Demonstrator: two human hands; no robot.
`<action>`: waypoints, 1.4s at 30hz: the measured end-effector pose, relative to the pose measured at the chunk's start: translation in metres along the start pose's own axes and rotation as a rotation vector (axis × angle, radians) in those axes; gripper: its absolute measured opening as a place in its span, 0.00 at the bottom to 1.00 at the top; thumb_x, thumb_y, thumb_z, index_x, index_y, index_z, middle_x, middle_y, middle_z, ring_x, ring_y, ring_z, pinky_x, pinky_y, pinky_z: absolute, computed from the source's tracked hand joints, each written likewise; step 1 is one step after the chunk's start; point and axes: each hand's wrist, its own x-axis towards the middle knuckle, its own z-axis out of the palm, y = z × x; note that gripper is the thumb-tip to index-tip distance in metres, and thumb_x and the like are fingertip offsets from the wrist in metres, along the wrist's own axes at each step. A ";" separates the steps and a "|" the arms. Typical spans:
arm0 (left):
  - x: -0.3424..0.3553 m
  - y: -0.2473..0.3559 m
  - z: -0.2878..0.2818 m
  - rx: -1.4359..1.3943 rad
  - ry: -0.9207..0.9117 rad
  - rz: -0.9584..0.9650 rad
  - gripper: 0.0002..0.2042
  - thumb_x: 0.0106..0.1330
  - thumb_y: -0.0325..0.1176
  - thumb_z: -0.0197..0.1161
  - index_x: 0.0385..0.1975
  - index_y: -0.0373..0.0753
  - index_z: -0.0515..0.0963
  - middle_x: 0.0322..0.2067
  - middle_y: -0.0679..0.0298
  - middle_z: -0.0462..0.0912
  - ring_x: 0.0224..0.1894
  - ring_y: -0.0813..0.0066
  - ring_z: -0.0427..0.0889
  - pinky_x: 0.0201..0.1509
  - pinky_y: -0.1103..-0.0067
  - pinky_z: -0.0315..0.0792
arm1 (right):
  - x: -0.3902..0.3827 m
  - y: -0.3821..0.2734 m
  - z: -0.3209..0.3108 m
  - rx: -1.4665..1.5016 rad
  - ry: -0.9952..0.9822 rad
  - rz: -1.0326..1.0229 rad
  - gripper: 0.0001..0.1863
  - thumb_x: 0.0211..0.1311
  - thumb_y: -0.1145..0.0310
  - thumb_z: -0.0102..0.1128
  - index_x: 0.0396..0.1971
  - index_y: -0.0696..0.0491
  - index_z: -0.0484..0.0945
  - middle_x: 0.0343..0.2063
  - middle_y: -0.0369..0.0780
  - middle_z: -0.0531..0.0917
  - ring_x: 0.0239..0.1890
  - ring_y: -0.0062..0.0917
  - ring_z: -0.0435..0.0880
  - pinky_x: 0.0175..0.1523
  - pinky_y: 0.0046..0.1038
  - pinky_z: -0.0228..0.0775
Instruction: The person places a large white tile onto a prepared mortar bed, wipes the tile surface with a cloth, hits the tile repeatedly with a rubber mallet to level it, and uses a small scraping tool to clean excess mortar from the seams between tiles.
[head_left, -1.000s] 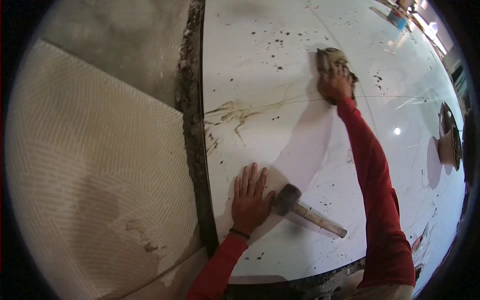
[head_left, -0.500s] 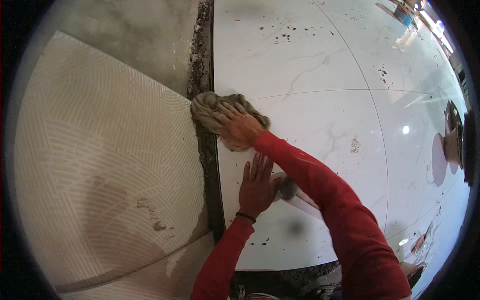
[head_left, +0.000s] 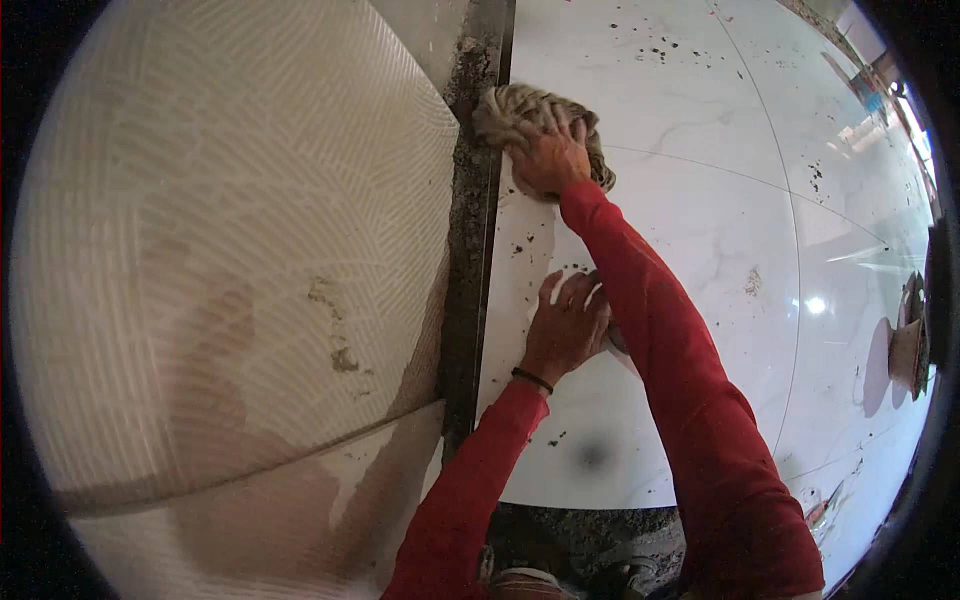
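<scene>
A bunched, dirty tan cleaning rag (head_left: 515, 112) lies on a white marbled floor tile (head_left: 660, 230), close to its left edge. On top of the rag presses my right hand (head_left: 556, 160), its fingers spread into the folds. My left hand (head_left: 565, 328) rests on the same tile nearer to me, fingers apart and slightly bent, with nothing seen in it. My right sleeve crosses just beside it and hides most of a rounded object near the left thumb. Dark crumbs (head_left: 522, 243) of mortar are scattered between the two hands.
A narrow mortar-filled gap (head_left: 468, 230) runs along the tile's left edge. Left of it lies a large tile with a ridged beige face (head_left: 290, 200). At far right stands a brownish container (head_left: 906, 355). More crumbs (head_left: 657, 45) dot the far tile.
My right hand has pushed the rag farther away along the tile edge. My left hand has moved forward a little and its fingers are more bent. The view has shifted.
</scene>
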 end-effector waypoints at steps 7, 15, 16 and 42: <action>-0.080 0.013 -0.043 -0.041 0.250 -0.062 0.14 0.66 0.35 0.56 0.49 0.40 0.73 0.49 0.54 0.75 0.58 0.55 0.70 0.65 0.51 0.55 | -0.109 -0.090 -0.039 0.160 -0.016 -0.259 0.28 0.68 0.51 0.49 0.63 0.49 0.71 0.68 0.50 0.66 0.74 0.43 0.55 0.75 0.55 0.43; -0.217 0.120 -0.122 -0.245 0.517 -0.358 0.16 0.69 0.36 0.44 0.48 0.34 0.73 0.51 0.49 0.74 0.56 0.52 0.71 0.62 0.54 0.63 | -0.298 -0.121 -0.053 0.336 -0.065 -0.358 0.25 0.64 0.58 0.53 0.62 0.44 0.73 0.68 0.46 0.68 0.74 0.42 0.56 0.77 0.52 0.41; -0.236 0.130 -0.131 -0.236 0.514 -0.368 0.16 0.69 0.36 0.44 0.48 0.34 0.73 0.51 0.49 0.74 0.56 0.52 0.71 0.62 0.54 0.63 | -0.326 -0.131 -0.064 0.342 -0.121 -0.379 0.24 0.64 0.59 0.53 0.61 0.44 0.73 0.67 0.45 0.68 0.74 0.41 0.56 0.77 0.52 0.41; -0.148 0.166 -0.298 0.531 0.454 -0.208 0.25 0.78 0.45 0.40 0.68 0.35 0.60 0.64 0.51 0.67 0.67 0.60 0.67 0.71 0.61 0.58 | -0.371 -0.218 -0.284 0.889 -0.424 -0.127 0.27 0.67 0.45 0.54 0.56 0.50 0.73 0.38 0.54 0.80 0.47 0.41 0.82 0.60 0.45 0.65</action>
